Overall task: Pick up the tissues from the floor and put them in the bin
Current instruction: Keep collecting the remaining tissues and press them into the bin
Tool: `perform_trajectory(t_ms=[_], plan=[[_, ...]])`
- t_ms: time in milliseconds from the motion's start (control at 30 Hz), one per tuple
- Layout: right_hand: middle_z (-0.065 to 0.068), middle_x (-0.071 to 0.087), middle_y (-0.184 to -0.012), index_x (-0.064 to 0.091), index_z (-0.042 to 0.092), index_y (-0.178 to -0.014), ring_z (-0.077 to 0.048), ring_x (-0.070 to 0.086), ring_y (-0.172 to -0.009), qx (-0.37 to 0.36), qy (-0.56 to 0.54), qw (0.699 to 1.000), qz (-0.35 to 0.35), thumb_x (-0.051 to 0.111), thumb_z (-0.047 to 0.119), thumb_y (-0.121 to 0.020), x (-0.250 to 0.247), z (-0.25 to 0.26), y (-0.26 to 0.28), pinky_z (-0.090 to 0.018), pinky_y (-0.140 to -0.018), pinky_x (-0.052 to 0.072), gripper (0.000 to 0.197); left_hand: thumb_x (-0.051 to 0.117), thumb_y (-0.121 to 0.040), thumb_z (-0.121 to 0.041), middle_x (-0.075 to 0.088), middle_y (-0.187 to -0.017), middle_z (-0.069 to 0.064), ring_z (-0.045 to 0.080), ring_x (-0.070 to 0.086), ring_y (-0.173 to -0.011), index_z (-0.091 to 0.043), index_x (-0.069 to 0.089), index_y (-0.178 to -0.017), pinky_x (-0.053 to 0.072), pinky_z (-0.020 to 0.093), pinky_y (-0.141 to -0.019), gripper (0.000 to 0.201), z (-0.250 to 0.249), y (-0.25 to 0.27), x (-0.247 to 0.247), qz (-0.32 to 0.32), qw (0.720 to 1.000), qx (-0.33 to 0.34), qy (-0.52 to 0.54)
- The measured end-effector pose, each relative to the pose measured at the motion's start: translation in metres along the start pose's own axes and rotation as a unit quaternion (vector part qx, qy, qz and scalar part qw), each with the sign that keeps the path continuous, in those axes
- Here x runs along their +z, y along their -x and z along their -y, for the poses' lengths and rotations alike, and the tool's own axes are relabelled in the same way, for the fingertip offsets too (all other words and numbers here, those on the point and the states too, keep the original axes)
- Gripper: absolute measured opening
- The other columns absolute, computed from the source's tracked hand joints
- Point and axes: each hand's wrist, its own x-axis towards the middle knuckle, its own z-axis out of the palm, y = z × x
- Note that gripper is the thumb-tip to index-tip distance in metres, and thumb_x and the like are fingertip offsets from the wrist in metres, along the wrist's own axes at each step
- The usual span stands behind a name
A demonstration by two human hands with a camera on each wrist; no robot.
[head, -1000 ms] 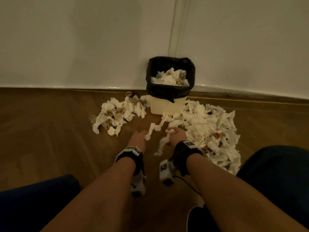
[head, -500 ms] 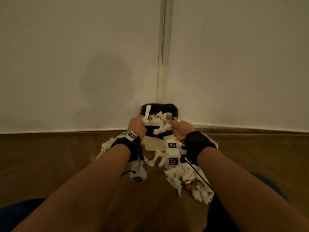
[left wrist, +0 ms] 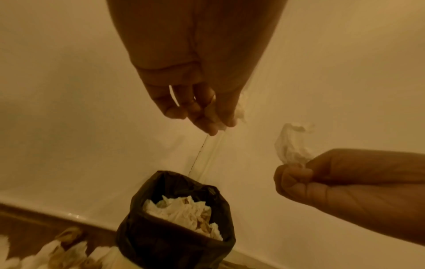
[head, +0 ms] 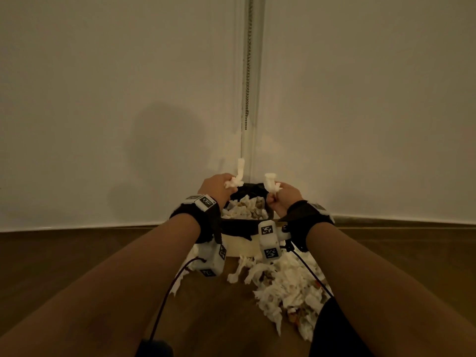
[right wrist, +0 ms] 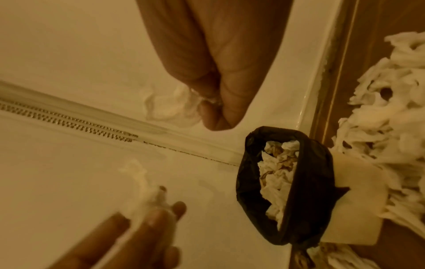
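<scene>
We find no brand name or legible writing; the only markings are black-and-white coded squares on the wrist units (head: pixel 269 240) strapped to both forearms. The left hand (head: pixel 215 188) pinches a twisted tissue strip (head: pixel 238 176) between thumb and fingertips, its end standing upward. The right hand (head: pixel 284 198) is curled round a crumpled tissue wad (head: pixel 270 182), held in the same manner. Both hands sit above the bin (head: pixel 239 244), a pale container lined with a black bag (left wrist: pixel 170 242), standing on the floor (head: pixel 77 266) at the far corner where two light walls (head: pixel 103 99) meet. We note the bin already filled with tissues (left wrist: pixel 181 213) near the bag's rim. A heap of loose tissues (head: pixel 286 289) lies on the floor to the right of the bin, and more (left wrist: pixel 57 253) on its left. A bead chain (head: pixel 247 73) hangs down the corner above. The forearms and wrist units hide much of the bin's near side in the head view.
</scene>
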Motion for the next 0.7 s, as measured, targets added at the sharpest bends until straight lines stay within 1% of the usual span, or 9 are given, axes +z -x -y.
perform_trajectory(t_ms=[100,167,200,267,333,433,500,600,700], plan=[[-0.006,0.04,-0.071,0.051,0.011,-0.076,-0.011,0.034,-0.054,0.023,-0.006,1.0,0.018,0.039,0.002,-0.094,0.004,0.002,-0.004,-0.016,-0.038,0.035,0.023,0.057,-0.089,-0.01,0.068,-0.105,0.014,0.029,0.065,-0.092,-0.009,0.063,-0.118,0.048,0.03,-0.08,0.029,0.009,-0.009,0.014,-0.016,1.0,-0.019,-0.006],[-0.012,0.053,-0.086,0.06,0.005,-0.097,-0.011,0.037,-0.056,0.032,-0.033,0.998,0.035,0.049,0.007,-0.092,0.004,0.002,-0.012,-0.015,-0.041,0.037,0.013,0.052,-0.091,-0.006,0.067,-0.108,0.014,0.029,0.061,-0.098,-0.006,0.063,-0.116,0.043,0.026,-0.08,0.027,0.015,-0.016,0.023,-0.033,0.998,-0.013,-0.046],[-0.015,0.058,-0.095,0.059,0.002,-0.112,-0.011,0.038,-0.056,0.017,-0.006,0.999,0.033,0.051,0.005,-0.092,0.006,0.0,-0.015,-0.013,-0.043,0.038,0.022,0.051,-0.092,-0.008,0.064,-0.113,0.012,0.03,0.059,-0.101,-0.007,0.062,-0.117,0.039,0.024,-0.077,0.027,0.018,-0.02,0.027,-0.045,0.997,-0.017,-0.059],[-0.018,0.059,-0.091,0.054,-0.001,-0.121,-0.014,0.04,-0.056,-0.001,-0.027,0.999,0.025,0.052,-0.002,-0.091,0.008,-0.005,-0.023,-0.016,-0.039,0.039,0.03,0.054,-0.091,-0.011,0.06,-0.116,0.017,0.033,0.058,-0.101,-0.007,0.061,-0.119,0.046,0.028,-0.078,0.028,0.022,-0.027,0.036,-0.046,0.997,-0.031,-0.045],[-0.01,0.05,-0.075,0.056,0.005,-0.097,-0.016,0.042,-0.056,0.002,-0.019,1.0,0.002,0.047,-0.002,-0.094,0.009,-0.01,-0.035,-0.018,-0.038,0.04,0.012,0.057,-0.09,-0.018,0.059,-0.114,0.019,0.032,0.059,-0.1,-0.007,0.062,-0.119,0.048,0.033,-0.085,0.031,0.024,-0.035,0.045,-0.032,0.997,-0.04,-0.051],[-0.008,0.045,-0.073,0.046,0.012,-0.077,-0.02,0.046,-0.059,0.005,-0.003,1.0,-0.01,0.04,-0.002,-0.096,0.01,-0.024,-0.057,-0.017,-0.041,0.045,0.024,0.054,-0.092,-0.02,0.063,-0.112,0.016,0.03,0.058,-0.101,-0.006,0.063,-0.116,0.043,0.032,-0.085,0.03,0.027,-0.047,0.054,-0.016,0.998,-0.035,-0.057],[-0.009,0.047,-0.084,0.046,0.009,-0.09,-0.022,0.048,-0.072,0.014,0.028,0.999,-0.041,0.038,-0.003,-0.095,0.009,-0.037,-0.071,-0.017,-0.045,0.042,0.016,0.053,-0.092,-0.022,0.065,-0.111,0.014,0.028,0.06,-0.1,-0.007,0.064,-0.113,0.044,0.03,-0.082,0.028,0.026,-0.054,0.059,-0.024,0.998,-0.038,-0.043],[-0.01,0.047,-0.101,0.046,0.015,-0.102,-0.023,0.049,-0.092,0.009,0.05,0.995,-0.089,0.043,0.005,-0.093,0.006,-0.055,-0.091,-0.027,-0.067,0.043,0.013,0.053,-0.092,-0.02,0.066,-0.111,0.013,0.027,0.06,-0.101,-0.007,0.065,-0.111,0.044,0.029,-0.082,0.026,0.026,-0.064,0.071,-0.025,0.998,-0.03,-0.047],[-0.013,0.056,-0.115,0.054,0.006,-0.115,-0.028,0.052,-0.114,-0.029,0.171,0.982,-0.08,0.039,0.011,-0.098,0.01,-0.062,-0.096,-0.016,-0.072,0.037,0.024,0.052,-0.092,-0.019,0.063,-0.114,0.013,0.026,0.057,-0.106,-0.009,0.064,-0.115,0.046,0.031,-0.088,0.027,0.029,-0.07,0.085,-0.017,0.998,-0.035,-0.054]])
